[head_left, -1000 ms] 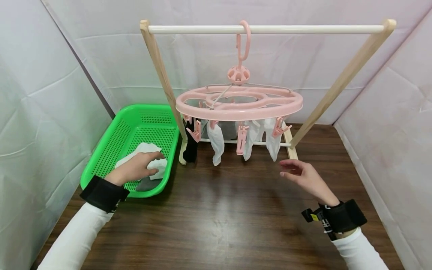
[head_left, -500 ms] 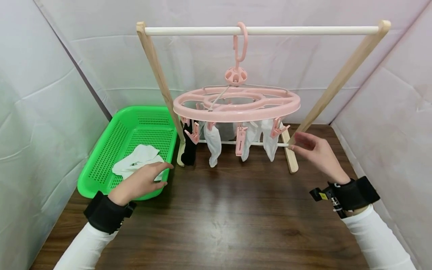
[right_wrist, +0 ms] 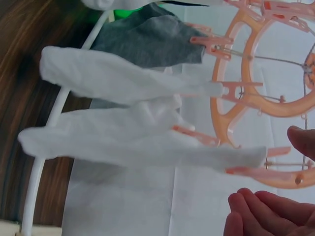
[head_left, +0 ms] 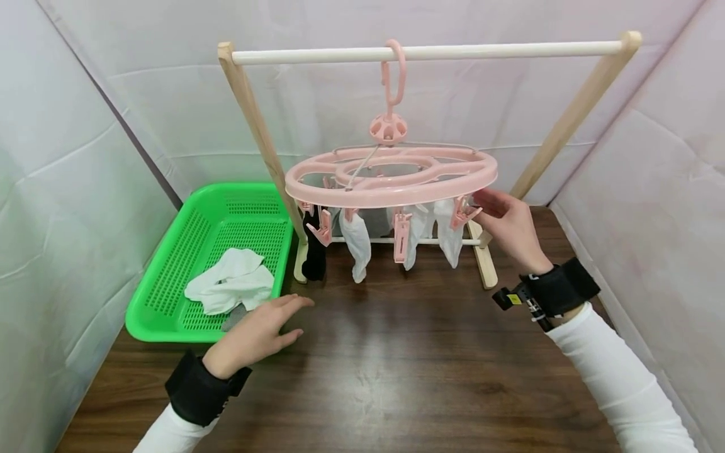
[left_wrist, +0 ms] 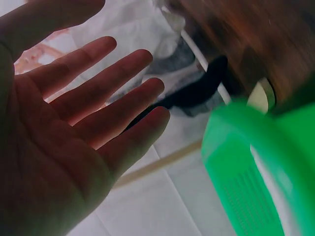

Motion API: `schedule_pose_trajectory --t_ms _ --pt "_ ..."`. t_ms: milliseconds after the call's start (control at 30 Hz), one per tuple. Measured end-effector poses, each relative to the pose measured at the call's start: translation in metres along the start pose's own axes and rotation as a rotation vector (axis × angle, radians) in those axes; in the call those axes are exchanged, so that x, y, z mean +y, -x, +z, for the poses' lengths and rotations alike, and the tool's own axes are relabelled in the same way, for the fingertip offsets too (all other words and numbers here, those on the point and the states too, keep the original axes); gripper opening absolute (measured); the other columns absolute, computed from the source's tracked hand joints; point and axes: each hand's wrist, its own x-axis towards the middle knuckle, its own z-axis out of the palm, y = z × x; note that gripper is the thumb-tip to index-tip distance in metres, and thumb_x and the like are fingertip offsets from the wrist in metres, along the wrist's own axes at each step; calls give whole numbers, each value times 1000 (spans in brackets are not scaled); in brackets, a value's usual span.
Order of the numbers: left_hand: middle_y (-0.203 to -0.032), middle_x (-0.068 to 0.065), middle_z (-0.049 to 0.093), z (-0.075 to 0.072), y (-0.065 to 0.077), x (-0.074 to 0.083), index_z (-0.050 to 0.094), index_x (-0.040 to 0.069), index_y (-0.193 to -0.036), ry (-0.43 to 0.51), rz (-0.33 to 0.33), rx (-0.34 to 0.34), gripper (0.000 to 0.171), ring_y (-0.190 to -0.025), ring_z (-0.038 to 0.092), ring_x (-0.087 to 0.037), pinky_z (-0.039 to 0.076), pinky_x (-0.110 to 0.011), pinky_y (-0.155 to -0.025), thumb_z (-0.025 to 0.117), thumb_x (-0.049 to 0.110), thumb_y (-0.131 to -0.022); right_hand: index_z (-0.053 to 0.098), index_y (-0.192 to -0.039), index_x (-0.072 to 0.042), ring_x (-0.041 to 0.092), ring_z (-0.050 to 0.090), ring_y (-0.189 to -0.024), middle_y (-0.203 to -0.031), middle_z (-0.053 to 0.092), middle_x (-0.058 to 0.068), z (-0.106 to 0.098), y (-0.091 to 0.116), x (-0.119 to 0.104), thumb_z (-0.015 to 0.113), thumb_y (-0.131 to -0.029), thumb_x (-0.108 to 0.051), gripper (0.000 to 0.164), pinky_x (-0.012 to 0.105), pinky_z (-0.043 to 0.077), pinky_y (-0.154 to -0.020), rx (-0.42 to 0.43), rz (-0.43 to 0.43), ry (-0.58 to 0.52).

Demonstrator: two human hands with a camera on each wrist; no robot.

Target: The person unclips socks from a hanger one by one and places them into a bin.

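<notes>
My left hand [head_left: 257, 333], empty with fingers extended, is over the front right corner of the green basket [head_left: 138, 289]; its bare palm faces the left wrist camera. White cloth items [head_left: 235, 280] and a grey one [head_left: 232, 319] lie in that basket. My right hand [head_left: 510, 229] is at the right end of the pink clip hanger [head_left: 391, 200], beside a clip [head_left: 463, 212] that bears a white sock [head_left: 450, 242]. In the right wrist view, thumb and fingers are spread apart near this clip [right_wrist: 246, 170], with nothing between them.
The hanger hooks over a white rod [head_left: 498, 51] on a wooden stand [head_left: 566, 123]. From it also hang a black sock [head_left: 314, 251], more white socks [head_left: 355, 245] and grey cloth [right_wrist: 147, 42]. A clip at the front [head_left: 401, 238] holds nothing. White sheeting walls the table.
My left hand has come out of the basket toward the front right, empty. My right hand has risen from low at the right up to the hanger's right end.
</notes>
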Motion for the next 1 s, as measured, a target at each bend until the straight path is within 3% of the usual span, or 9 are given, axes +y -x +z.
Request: schedule_pose_trajectory --t_ms 300,467,667,900,1000 --pt "-118 -21 61 21 3 12 57 -1 -124 -3 3 -5 44 -109 60 -35 51 -44 -85 74 6 -84 59 -127 1 11 59 -98 -113 63 15 19 -9 -4 66 -91 -13 39 22 47 -80 56 -28 -38" --pt "-115 -15 63 28 3 16 58 0 -124 21 5 -5 43 -101 63 -26 52 -38 -79 74 8 -85 60 -121 0 12 56 -91 -106 62 14 24 -7 -4 70 -89 -13 35 23 44 -72 20 -41 0" --pt "-115 -14 64 36 4 18 57 1 -124 47 16 -10 43 -100 64 -25 53 -37 -78 74 7 -85 60 -118 -2 13 58 -100 -109 63 13 28 -5 -4 66 -89 -5 30 26 46 -80 -28 -55 -107" --pt "-113 -12 64 41 4 21 58 3 -123 60 22 -23 41 -96 65 -24 53 -33 -72 73 6 -85 60 -118 4 12 62 -92 -101 65 3 30 0 -15 63 -95 -13 29 24 49 -75 -43 -55 -122" --pt "-111 -12 65 43 3 22 59 4 -122 77 27 -14 38 -95 65 -22 53 -32 -72 73 6 -86 63 -114 1 12 63 -89 -97 68 1 30 5 -19 63 -95 -13 24 26 51 -74 -66 -84 -153"
